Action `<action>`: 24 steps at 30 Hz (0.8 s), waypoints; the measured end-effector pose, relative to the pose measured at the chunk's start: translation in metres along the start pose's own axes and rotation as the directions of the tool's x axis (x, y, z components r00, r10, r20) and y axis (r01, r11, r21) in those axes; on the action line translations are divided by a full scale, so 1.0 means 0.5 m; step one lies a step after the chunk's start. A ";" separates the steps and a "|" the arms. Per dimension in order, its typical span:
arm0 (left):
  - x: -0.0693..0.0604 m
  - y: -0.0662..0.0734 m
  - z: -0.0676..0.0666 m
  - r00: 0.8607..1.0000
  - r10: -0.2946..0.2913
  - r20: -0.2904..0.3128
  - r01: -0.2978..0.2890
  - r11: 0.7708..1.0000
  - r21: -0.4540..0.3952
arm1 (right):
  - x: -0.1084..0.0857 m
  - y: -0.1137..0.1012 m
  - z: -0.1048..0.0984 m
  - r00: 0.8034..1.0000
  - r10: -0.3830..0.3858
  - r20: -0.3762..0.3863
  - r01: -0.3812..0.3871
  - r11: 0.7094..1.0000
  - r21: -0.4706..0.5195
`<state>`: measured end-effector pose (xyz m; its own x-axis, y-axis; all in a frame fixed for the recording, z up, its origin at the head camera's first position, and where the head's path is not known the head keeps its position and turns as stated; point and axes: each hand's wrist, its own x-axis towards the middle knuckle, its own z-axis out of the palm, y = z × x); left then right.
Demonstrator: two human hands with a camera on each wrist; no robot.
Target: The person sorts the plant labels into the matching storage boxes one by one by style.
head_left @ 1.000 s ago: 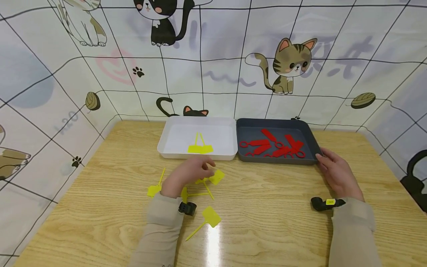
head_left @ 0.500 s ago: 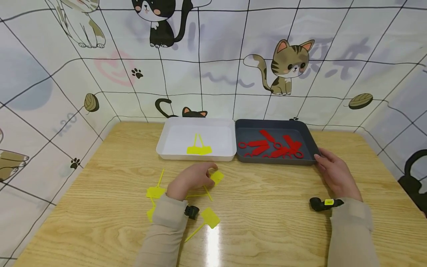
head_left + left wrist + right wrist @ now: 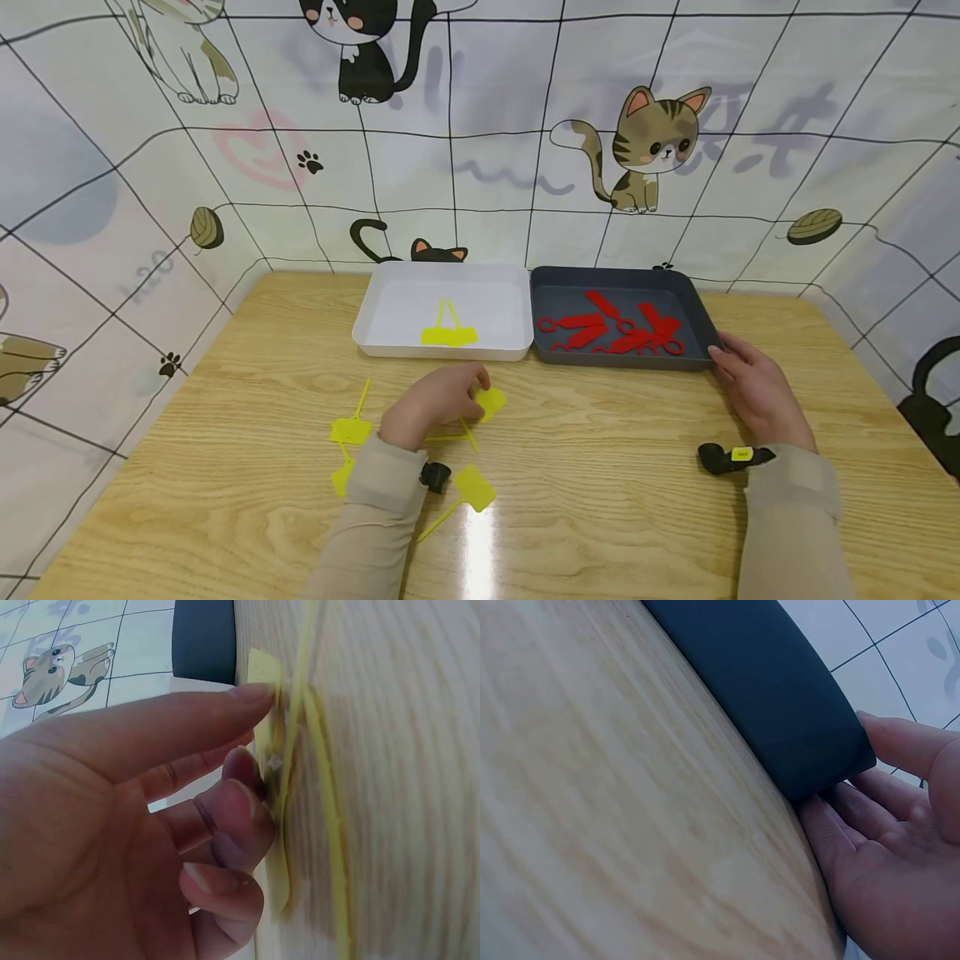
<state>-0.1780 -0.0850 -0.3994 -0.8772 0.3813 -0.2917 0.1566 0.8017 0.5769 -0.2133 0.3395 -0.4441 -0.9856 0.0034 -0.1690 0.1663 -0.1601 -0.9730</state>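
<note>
Tag (image 3: 492,403) partly hides under the left grip (image 3: 438,402), hold unclear; right grip (image 3: 759,393) clasps the dark tray (image 3: 600,360).

Head view bright; white glare (image 3: 480,554) streaks the table (image 3: 600,500); wrist views dimmer, bluish, softly blurred.

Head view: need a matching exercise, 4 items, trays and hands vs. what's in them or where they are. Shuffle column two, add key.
Column 1
1. White tray
2. Dark tray
3. Left hand
4. Right hand

Column 2
A. At the dark tray's near right corner
B. Red tags lie in it
C. At a yellow tag on the table
D. Two yellow tags lie in it

Pairs: 1-D, 2-B, 3-C, 4-A
</note>
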 end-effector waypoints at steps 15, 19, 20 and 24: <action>0.001 0.009 0.015 0.999 0.046 0.014 -0.047 0.996 0.079 | -0.002 -0.001 0.000 1.000 0.004 0.016 -0.003 1.000 -0.024; 0.001 0.010 0.014 0.999 0.047 0.011 -0.048 0.996 0.069 | 0.000 -0.002 0.001 1.000 0.003 0.007 -0.002 1.000 -0.014; 0.001 0.009 0.013 0.999 0.045 0.014 -0.046 0.997 0.055 | 0.001 -0.002 0.001 1.000 0.003 0.004 -0.003 1.000 -0.013; -0.002 0.005 0.009 0.999 0.036 0.023 -0.036 0.999 0.005 | 0.001 -0.002 0.002 1.000 -0.001 0.005 0.001 1.000 0.002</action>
<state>-0.1746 -0.0812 -0.4011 -0.8605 0.4201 -0.2882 0.1904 0.7900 0.5829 -0.2139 0.3389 -0.4431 -0.9859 -0.0015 -0.1670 0.1651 -0.1622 -0.9729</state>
